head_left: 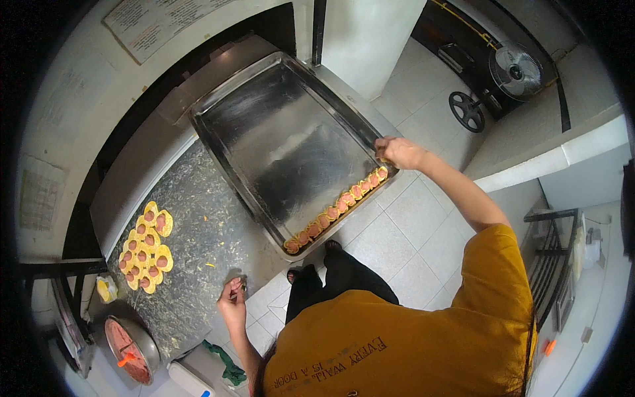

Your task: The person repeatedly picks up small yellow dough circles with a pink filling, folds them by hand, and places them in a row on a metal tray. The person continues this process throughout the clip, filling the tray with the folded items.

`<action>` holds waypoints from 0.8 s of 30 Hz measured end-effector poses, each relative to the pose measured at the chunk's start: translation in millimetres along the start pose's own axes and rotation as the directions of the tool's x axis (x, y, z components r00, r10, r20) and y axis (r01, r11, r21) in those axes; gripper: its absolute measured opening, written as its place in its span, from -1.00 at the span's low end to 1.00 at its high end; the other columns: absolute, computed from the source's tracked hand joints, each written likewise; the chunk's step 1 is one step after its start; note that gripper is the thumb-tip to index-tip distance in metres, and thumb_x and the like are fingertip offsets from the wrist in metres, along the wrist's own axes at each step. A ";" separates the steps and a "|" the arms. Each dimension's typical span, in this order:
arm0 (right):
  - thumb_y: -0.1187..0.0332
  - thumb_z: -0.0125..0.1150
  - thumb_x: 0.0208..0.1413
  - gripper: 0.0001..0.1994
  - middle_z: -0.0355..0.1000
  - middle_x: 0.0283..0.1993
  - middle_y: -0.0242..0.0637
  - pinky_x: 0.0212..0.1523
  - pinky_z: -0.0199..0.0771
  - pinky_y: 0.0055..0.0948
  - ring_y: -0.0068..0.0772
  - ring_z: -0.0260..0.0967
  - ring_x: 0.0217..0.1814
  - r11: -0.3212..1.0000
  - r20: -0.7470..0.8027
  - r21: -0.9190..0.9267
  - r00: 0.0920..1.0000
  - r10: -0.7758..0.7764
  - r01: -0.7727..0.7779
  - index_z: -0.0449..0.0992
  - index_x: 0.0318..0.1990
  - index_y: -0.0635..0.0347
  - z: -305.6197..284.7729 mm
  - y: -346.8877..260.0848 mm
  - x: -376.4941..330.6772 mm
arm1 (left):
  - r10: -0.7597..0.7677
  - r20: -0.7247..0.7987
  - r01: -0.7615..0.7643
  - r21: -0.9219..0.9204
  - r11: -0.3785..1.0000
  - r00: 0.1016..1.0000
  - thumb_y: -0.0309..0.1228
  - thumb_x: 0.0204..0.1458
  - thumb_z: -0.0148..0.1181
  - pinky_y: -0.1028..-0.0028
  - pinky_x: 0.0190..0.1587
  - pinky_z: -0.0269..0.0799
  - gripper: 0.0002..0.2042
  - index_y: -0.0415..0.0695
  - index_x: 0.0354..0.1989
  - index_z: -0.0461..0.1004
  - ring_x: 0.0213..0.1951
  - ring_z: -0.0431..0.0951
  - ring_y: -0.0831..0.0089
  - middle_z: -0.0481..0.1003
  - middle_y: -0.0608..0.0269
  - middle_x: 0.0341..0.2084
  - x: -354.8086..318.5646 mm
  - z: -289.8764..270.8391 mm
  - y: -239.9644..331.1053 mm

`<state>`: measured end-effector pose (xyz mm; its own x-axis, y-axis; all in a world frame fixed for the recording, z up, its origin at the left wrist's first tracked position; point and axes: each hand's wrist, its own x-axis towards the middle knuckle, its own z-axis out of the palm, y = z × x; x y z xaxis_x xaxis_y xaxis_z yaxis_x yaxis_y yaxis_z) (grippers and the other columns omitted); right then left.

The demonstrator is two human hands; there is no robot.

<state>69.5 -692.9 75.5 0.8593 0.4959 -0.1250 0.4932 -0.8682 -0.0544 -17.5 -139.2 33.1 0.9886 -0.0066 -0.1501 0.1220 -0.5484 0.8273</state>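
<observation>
One row of filled dumplings (337, 210) has been laid along the near edge of the steel tray (278, 132); the rest of the tray is bare. The right hand (399, 153) is closed on a piece at the row's far end. The left hand (232, 296) is pinched around something small (too small to identify). A cluster of dumplings (145, 248) remains on the bench (198, 264).

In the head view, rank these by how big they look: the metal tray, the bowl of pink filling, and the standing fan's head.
1. Metal tray, by far the largest.
2. Bowl of pink filling.
3. Fan head, slightly smaller than the bowl, but it stands farther from the camera, so this is unsure.
</observation>
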 end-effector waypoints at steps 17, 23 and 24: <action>0.48 0.06 -0.16 -0.89 0.41 -0.38 -0.09 -0.26 0.44 -0.25 -0.12 0.42 -0.28 0.986 0.047 0.152 0.997 0.059 -0.066 0.49 -0.43 0.24 24.3 2.5 -20.3 | -0.030 -0.019 0.031 0.092 0.995 0.999 -0.68 -0.09 0.11 0.52 -0.31 0.47 -0.79 -0.29 -0.23 0.47 -0.35 0.55 0.49 0.54 0.13 -0.38 -30.0 63.9 56.7; 0.49 0.11 -0.28 -0.80 0.44 -0.44 -0.02 -0.26 0.40 -0.17 -0.04 0.41 -0.27 0.953 0.247 0.279 0.968 0.048 -0.118 0.50 -0.39 0.28 17.8 16.0 -13.8 | -0.024 0.017 0.022 0.112 0.993 1.000 -0.67 -0.10 0.13 0.54 -0.37 0.46 -0.79 -0.28 -0.24 0.48 -0.39 0.55 0.50 0.53 0.15 -0.40 -31.4 71.2 59.7; 0.48 0.11 -0.30 -0.78 0.44 -0.44 -0.04 -0.25 0.38 -0.16 -0.04 0.41 -0.27 0.946 0.285 0.299 0.958 0.035 -0.124 0.51 -0.38 0.25 11.5 16.1 -11.1 | 0.001 0.018 -0.003 0.129 0.992 1.000 -0.67 -0.11 0.13 0.54 -0.38 0.46 -0.79 -0.28 -0.24 0.48 -0.39 0.55 0.49 0.53 0.15 -0.40 -31.8 71.3 57.0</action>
<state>66.3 -712.6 64.6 0.8018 0.4404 -0.4039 0.3199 -0.8872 -0.3324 -48.2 -229.9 46.4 0.9869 -0.0223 -0.1596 0.1068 -0.6514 0.7512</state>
